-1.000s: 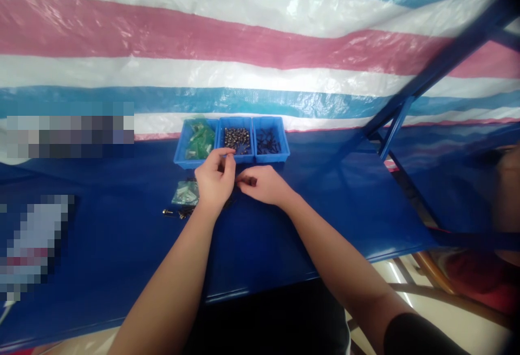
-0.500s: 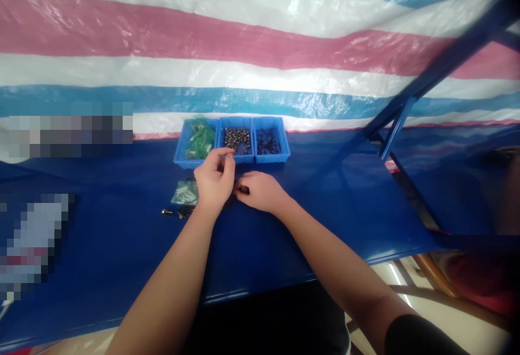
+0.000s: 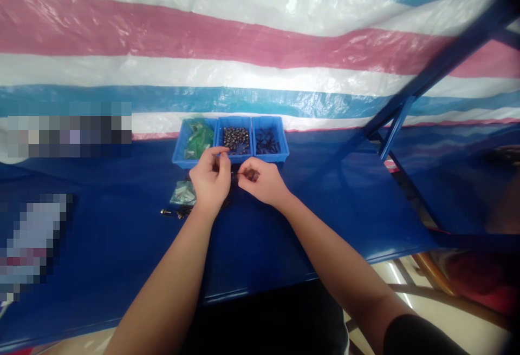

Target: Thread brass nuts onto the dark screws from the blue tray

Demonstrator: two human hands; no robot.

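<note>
My left hand [image 3: 211, 175] is closed in a pinch just in front of the middle blue bin [image 3: 252, 156]; whatever sits between its fingertips is too small to name. Close beside it, my right hand [image 3: 262, 179] pinches a small dark piece that I cannot make out clearly, its fingertips pointing toward the left hand. Metal fittings [image 3: 235, 138] fill the middle bin. Dark slim parts [image 3: 267, 142] lie in the right bin, and a green plastic bag [image 3: 200, 139] rests in the left one. A clear bag of pale pieces [image 3: 183, 192] lies by my left wrist.
Several dark and brass-coloured small parts [image 3: 182, 212] lie on the blue table [image 3: 260, 257] left of my forearm. A blue metal frame [image 3: 396, 122] rises at the right. Behind the bins hangs a striped plastic sheet [image 3: 203, 79]. Blurred-out patches cover the left side.
My right hand has moved up from the table, level with the left fingertips, with a small dark piece in its pinch. My left hand has shifted slightly left.
</note>
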